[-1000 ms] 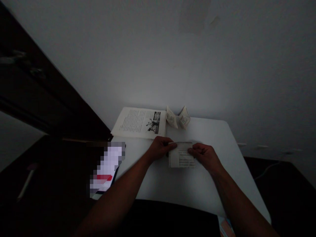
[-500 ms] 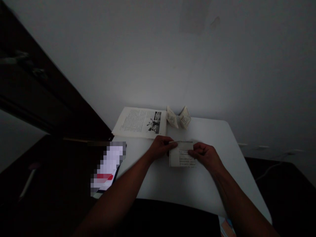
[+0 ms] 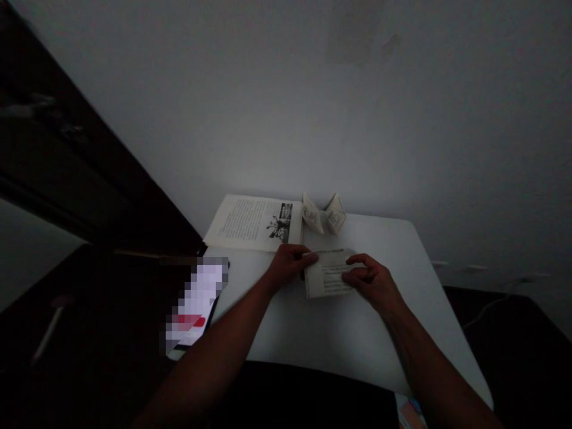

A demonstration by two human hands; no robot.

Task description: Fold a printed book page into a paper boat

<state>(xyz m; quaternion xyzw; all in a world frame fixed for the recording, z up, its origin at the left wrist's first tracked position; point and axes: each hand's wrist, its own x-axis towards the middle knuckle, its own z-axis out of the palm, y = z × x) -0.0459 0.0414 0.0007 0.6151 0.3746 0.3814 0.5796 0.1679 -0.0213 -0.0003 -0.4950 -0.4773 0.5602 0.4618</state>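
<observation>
A small folded sheet of printed paper [image 3: 328, 277] is held up over the white table, tilted a little. My left hand [image 3: 290, 265] pinches its upper left corner, thumb in front and the other fingers behind. At the right edge, my right hand [image 3: 370, 279] has its thumb on the printed face and its index finger near the upper right corner, curled round that edge. Beyond the hands, a folded paper shape [image 3: 335, 214] with two pointed peaks stands on the table, next to an open book or loose printed pages [image 3: 243, 220].
The white table [image 3: 379, 238] stands against a grey wall. A lit phone [image 3: 196, 304], blurred by pixels, lies at its left edge by my left forearm. A dark door [image 3: 67, 149] is on the left. Cables [image 3: 491, 304] run along the wall at right.
The folded paper has tilted, its right side slightly higher. My right index finger has lifted and spread from the thumb at the right edge. My left hand keeps its pinch.
</observation>
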